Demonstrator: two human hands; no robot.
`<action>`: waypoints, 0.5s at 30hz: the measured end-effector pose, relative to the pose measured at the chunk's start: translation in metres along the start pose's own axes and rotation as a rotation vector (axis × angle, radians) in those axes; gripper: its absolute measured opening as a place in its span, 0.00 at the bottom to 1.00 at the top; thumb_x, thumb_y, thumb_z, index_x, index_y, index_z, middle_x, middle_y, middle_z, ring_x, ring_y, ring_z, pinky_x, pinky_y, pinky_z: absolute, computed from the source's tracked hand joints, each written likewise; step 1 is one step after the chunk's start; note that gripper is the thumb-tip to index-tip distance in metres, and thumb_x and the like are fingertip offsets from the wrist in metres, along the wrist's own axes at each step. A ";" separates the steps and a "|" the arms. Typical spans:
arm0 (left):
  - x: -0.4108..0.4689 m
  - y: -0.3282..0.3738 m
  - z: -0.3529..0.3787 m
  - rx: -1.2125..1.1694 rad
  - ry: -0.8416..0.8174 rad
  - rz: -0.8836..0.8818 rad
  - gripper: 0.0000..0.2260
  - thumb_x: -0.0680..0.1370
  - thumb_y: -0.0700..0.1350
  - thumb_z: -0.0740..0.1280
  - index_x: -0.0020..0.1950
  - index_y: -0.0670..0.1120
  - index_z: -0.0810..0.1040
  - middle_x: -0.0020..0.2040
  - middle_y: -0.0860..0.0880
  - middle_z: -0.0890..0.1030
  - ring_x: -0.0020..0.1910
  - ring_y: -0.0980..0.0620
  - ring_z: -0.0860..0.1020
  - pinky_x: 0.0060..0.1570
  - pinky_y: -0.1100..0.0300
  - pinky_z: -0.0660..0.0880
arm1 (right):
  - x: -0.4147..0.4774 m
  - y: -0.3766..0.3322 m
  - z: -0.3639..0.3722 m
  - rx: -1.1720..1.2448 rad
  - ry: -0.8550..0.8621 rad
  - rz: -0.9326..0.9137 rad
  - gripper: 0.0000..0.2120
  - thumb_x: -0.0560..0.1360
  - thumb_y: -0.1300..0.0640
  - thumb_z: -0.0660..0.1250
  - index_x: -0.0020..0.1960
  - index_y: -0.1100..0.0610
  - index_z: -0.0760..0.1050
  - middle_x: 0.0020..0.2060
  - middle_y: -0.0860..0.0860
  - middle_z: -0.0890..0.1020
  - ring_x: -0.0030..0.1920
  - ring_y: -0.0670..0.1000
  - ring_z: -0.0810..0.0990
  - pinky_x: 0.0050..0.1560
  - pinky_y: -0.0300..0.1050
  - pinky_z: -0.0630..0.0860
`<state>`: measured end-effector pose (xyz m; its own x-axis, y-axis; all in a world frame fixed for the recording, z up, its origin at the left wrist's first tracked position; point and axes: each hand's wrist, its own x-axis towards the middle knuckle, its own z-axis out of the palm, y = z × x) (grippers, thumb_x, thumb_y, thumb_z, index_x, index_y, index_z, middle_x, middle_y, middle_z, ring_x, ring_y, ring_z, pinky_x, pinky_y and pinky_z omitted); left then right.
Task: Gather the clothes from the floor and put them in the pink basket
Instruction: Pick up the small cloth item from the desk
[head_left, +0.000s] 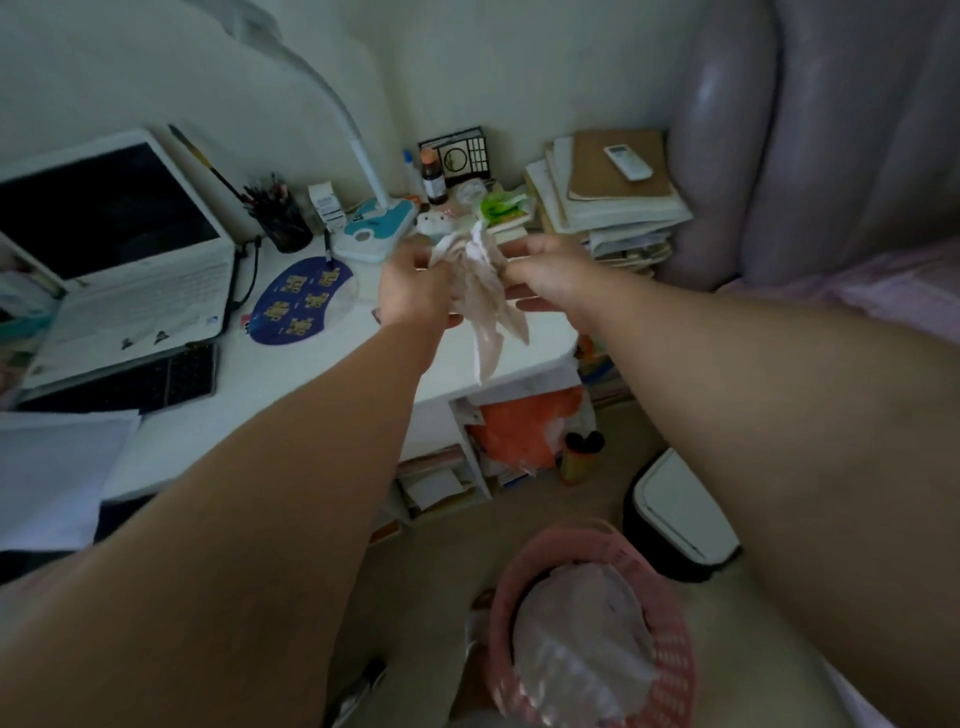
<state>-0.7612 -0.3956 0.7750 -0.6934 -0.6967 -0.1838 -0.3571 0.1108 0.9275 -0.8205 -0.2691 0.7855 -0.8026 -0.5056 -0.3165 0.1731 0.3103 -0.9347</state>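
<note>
Both hands up: left hand (410, 291) and right hand (545, 275) each grip a blurry pale garment (483, 296) above the worktop (291, 384); pink basket (670, 675) half cut off below.

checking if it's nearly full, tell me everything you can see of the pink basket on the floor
The round pink plastic basket has lattice-pattern walls and a solid rim. It stands upright on the beige floor at the bottom of the view, beside a small white-lidded bin. Pale pinkish-white crumpled cloth fills it to about rim level. Neither hand touches it.
</note>
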 end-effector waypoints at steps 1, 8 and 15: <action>-0.019 0.000 0.004 0.005 -0.014 -0.007 0.05 0.77 0.41 0.62 0.52 0.44 0.74 0.43 0.45 0.79 0.43 0.45 0.81 0.38 0.54 0.83 | -0.017 0.006 -0.005 -0.032 -0.022 0.018 0.09 0.74 0.64 0.67 0.42 0.50 0.77 0.41 0.49 0.84 0.42 0.48 0.82 0.51 0.43 0.79; -0.125 -0.043 0.049 0.108 -0.183 -0.158 0.04 0.76 0.44 0.66 0.48 0.45 0.75 0.50 0.40 0.81 0.49 0.40 0.82 0.44 0.43 0.83 | -0.097 0.094 -0.034 -0.080 0.020 0.262 0.12 0.72 0.64 0.69 0.55 0.58 0.78 0.48 0.57 0.84 0.45 0.54 0.83 0.44 0.46 0.81; -0.175 -0.116 0.067 0.248 -0.391 -0.375 0.11 0.76 0.38 0.64 0.58 0.42 0.76 0.58 0.39 0.79 0.55 0.38 0.80 0.52 0.43 0.81 | -0.151 0.176 -0.028 -0.125 -0.051 0.449 0.16 0.73 0.66 0.69 0.60 0.58 0.78 0.49 0.56 0.83 0.49 0.54 0.82 0.49 0.47 0.78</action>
<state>-0.6402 -0.2391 0.6781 -0.6542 -0.4125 -0.6340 -0.7249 0.1027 0.6812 -0.6846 -0.1150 0.6733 -0.6344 -0.3371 -0.6957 0.4243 0.6004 -0.6778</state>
